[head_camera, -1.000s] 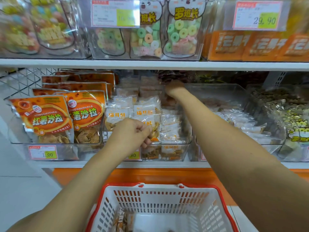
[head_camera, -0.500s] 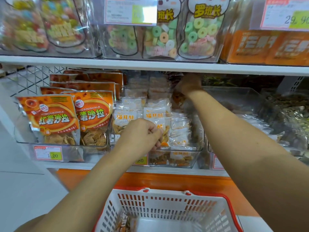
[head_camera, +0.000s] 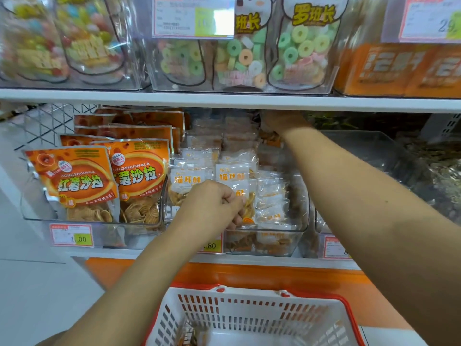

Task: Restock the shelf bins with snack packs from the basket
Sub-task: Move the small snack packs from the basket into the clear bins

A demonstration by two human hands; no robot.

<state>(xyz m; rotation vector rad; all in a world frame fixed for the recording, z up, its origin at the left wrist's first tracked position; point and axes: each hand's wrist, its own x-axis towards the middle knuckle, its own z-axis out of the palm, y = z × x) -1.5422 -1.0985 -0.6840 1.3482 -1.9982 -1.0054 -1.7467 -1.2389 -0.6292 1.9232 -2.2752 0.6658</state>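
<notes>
Left grip [head_camera: 212, 203] near, forearm angled forward, fingers curled tight. Right arm outstretched, right grip [head_camera: 282, 121] blurred, closure unclear.

Clear snack packs [head_camera: 233, 172], upright in shelf bin [head_camera: 264, 243] — white red-rimmed basket [head_camera: 249, 313] below

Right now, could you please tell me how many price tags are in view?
5 price tags: up top, centre and far right; below, left, middle and right. Others may be hidden.
</notes>
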